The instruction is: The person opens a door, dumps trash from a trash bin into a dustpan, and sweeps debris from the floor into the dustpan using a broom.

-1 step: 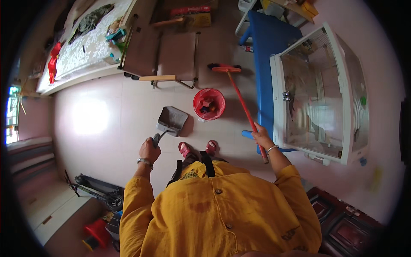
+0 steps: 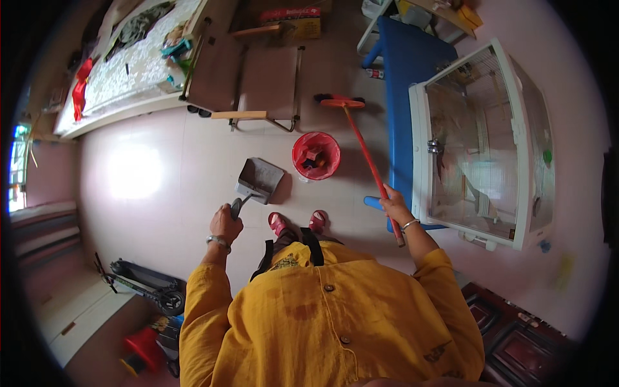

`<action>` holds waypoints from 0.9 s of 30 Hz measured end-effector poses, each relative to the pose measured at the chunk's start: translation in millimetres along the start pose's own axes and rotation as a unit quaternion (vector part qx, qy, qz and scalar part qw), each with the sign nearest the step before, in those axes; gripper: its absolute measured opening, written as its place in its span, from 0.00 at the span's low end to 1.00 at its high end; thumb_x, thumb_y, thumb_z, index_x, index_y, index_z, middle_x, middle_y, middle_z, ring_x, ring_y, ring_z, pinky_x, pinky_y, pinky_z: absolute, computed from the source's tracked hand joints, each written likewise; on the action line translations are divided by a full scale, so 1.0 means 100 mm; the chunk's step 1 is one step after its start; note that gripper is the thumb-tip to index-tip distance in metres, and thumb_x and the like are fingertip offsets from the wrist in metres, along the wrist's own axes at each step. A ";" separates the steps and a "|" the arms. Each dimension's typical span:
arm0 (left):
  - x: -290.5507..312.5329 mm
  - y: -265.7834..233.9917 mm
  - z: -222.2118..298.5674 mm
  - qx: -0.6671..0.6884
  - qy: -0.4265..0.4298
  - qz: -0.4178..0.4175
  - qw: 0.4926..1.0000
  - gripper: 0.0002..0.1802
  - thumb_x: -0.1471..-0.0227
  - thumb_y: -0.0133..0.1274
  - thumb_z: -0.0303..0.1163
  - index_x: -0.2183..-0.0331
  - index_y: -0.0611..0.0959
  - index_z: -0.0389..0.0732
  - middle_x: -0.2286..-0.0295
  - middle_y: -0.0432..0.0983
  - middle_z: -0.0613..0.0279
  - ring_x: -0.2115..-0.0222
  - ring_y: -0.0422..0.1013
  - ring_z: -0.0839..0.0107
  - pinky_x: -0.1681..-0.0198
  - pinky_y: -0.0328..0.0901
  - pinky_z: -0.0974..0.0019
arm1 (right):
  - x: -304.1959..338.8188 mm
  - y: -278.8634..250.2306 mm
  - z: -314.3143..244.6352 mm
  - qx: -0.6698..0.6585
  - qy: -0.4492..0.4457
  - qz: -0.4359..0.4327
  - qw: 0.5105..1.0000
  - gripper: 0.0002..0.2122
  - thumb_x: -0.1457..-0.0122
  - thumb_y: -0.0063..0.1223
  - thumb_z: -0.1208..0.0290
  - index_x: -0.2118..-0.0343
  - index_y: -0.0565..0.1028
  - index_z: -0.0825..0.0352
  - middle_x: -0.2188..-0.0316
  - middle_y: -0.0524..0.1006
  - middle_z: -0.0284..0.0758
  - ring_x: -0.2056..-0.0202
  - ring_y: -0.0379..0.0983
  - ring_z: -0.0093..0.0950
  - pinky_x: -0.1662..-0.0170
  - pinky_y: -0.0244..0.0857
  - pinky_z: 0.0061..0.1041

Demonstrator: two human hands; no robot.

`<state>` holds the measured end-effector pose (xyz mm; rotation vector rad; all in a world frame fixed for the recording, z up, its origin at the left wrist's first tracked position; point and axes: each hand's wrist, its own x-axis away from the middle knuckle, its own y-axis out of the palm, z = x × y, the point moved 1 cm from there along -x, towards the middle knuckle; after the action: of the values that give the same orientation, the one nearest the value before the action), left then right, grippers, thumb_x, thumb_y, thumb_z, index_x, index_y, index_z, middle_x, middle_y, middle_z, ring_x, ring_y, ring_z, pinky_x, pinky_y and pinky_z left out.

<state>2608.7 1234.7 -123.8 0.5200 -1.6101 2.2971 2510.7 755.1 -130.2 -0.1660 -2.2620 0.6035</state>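
Observation:
My left hand [image 2: 225, 223] is wrapped round the handle of a grey dustpan [image 2: 259, 177], whose pan hangs over or rests on the floor in front of my feet; I cannot tell which. In my right hand [image 2: 395, 206] is the red stick of a broom [image 2: 363, 145]. The broom slants forward and left, its orange head with dark bristles [image 2: 342, 102] farthest from me. Between dustpan and broom stands a round red bin [image 2: 316, 156] with a liner and some crumpled rubbish inside.
At right a white-framed clear cabinet [image 2: 474, 145] stands by a blue bench [image 2: 401, 116]. Ahead is a brown folding bed [image 2: 267, 84]; a bed with a patterned cover [image 2: 138, 74] is far left. A black scooter [image 2: 148, 284] lies lower left, near a red object [image 2: 143, 345].

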 end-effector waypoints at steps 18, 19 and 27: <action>-0.27 -0.06 -0.04 0.052 0.060 0.019 0.997 0.11 0.66 0.48 0.27 0.73 0.72 0.36 0.72 0.72 0.47 0.69 0.69 0.46 0.65 0.64 0.51 | -0.59 -1.14 -0.48 0.556 -0.055 0.021 0.829 0.16 0.53 0.48 0.72 0.58 0.71 0.63 0.66 0.75 0.44 0.61 0.72 0.38 0.56 0.66 0.35; -0.25 -0.04 0.00 0.056 0.062 0.030 0.996 0.10 0.66 0.48 0.26 0.73 0.71 0.36 0.72 0.72 0.47 0.69 0.69 0.46 0.66 0.64 0.51 | -0.64 -1.21 -0.53 0.541 -0.040 0.038 0.839 0.12 0.53 0.47 0.71 0.64 0.74 0.64 0.65 0.75 0.44 0.60 0.72 0.38 0.55 0.65 0.34; -0.35 0.03 0.24 0.020 0.046 0.037 0.998 0.10 0.65 0.49 0.28 0.74 0.71 0.36 0.75 0.72 0.46 0.70 0.69 0.45 0.67 0.63 0.49 | -0.56 -1.26 -0.22 0.379 -0.030 0.059 0.923 0.16 0.52 0.45 0.70 0.59 0.72 0.64 0.63 0.75 0.44 0.59 0.71 0.40 0.55 0.64 0.34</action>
<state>2642.1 1210.2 -134.5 0.3634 -1.5672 2.3742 2573.4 635.8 -94.9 0.1067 -1.9193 1.5101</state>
